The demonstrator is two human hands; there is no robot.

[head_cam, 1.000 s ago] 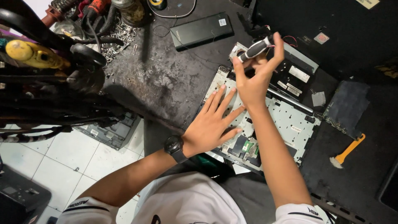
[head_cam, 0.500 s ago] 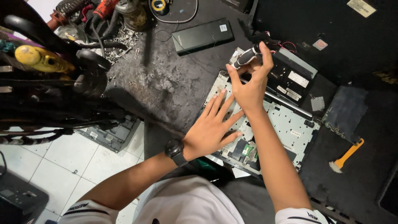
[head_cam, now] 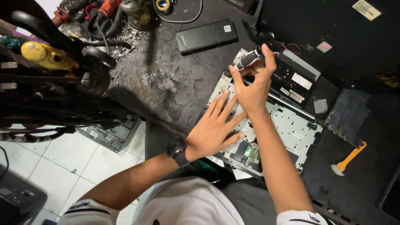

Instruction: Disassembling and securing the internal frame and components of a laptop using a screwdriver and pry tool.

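Silver metal of the opened laptop chassis (head_cam: 291, 125) lies on the dark worn table (head_cam: 166, 83), at about 4 o'clock from the black battery pack (head_cam: 206, 36). On it the left hand (head_cam: 214, 127) rests flat, fingers spread. At its 1 o'clock, the right hand (head_cam: 254, 85) grips a black-handled screwdriver (head_cam: 249, 59).

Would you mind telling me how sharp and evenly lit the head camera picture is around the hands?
Head view: right hand gripping the screwdriver and left hand flat on the opened laptop chassis look sharp and evenly lit; the black workbench is dim; wide-angle bending shows at the edges.
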